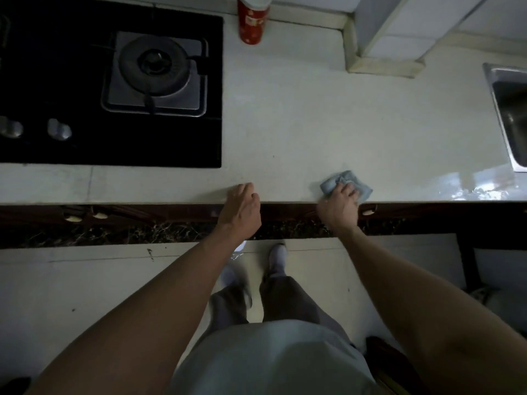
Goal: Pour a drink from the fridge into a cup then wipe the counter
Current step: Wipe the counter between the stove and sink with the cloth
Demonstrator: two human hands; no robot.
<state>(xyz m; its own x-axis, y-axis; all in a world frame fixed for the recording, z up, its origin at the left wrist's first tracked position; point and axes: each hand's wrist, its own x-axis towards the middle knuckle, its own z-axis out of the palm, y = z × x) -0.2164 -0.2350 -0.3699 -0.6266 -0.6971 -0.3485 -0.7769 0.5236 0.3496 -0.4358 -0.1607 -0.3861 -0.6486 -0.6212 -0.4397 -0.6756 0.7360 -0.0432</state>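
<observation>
My right hand (339, 205) is bunched over the blue cloth (349, 177), fingers curled into it and pressing it onto the pale tabletop (299, 124) right at its front edge, a little right of the frame's middle. My left hand (241, 208) holds nothing. Its loose fingers rest on the same front edge, left of the cloth and apart from it. Above both hands the tabletop runs open up to the wall. The black hob (57, 155) bounds it on the left and the steel sink (510, 109) on the far right, with a wet sheen (470, 186) near the sink. A red canister (250, 22) stands at top centre; its print is too blurred to read.
</observation>
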